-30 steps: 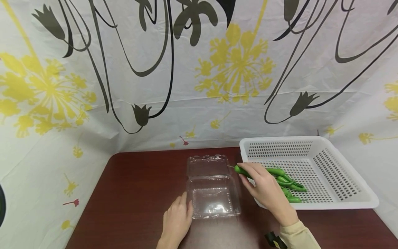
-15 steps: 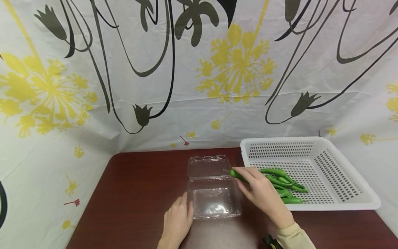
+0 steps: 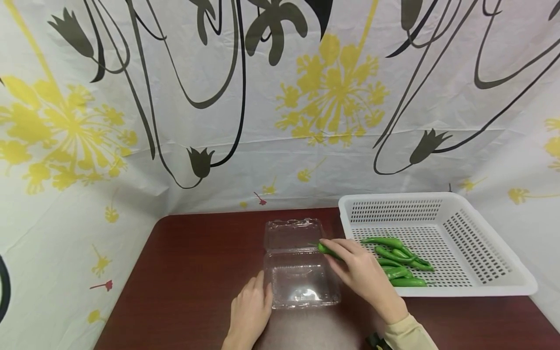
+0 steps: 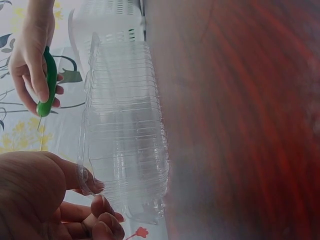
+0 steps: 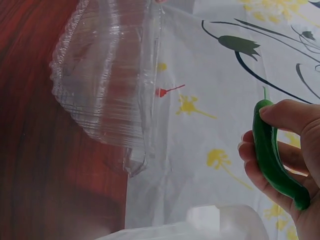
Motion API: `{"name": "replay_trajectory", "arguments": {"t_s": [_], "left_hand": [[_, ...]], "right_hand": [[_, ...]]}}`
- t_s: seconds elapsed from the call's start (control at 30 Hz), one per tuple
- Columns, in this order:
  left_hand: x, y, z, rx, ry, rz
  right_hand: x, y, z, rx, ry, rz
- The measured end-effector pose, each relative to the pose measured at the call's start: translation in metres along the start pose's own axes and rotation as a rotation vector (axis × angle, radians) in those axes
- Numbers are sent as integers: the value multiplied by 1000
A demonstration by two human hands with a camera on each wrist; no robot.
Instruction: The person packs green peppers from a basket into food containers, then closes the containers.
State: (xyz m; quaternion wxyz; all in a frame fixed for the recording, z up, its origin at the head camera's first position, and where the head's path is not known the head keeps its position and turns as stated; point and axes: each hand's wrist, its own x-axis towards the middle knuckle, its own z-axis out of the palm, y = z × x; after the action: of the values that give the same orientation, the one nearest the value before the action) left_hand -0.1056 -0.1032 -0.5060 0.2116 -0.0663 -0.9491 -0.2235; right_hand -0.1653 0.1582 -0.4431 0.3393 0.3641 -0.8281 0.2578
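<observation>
In the head view a clear plastic clamshell container [image 3: 302, 284] lies open on the table, its lid [image 3: 293, 234] folded back toward the wall. My left hand [image 3: 250, 306] is at the container's near left side; in the left wrist view its thumb and fingers pinch the rim. My right hand [image 3: 360, 272] grips a green chili pepper [image 5: 270, 155] between thumb and fingers, raised near the container's right edge. The pepper's thin stem points away from the palm. Several more green chili peppers [image 3: 407, 260] lie in the white basket [image 3: 525, 284] to the right.
The basket's left wall stands close to the container, behind my right hand. A patterned cloth [image 3: 245, 121] hangs along the back and sides of the dark red table [image 3: 197, 262]. A small black item [image 3: 377, 341] shows by my right sleeve.
My right hand has moved left with the chili pepper, from the basket's edge to the container's right side. The left hand stays at the container.
</observation>
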Motion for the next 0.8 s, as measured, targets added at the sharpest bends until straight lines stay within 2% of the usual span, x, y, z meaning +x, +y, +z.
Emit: {"name": "replay_trajectory", "arguments": {"t_s": [0.8], "left_hand": [[0, 0, 0, -2, -17, -11]], "right_hand": [[-8, -4, 15, 0, -28, -23]]}}
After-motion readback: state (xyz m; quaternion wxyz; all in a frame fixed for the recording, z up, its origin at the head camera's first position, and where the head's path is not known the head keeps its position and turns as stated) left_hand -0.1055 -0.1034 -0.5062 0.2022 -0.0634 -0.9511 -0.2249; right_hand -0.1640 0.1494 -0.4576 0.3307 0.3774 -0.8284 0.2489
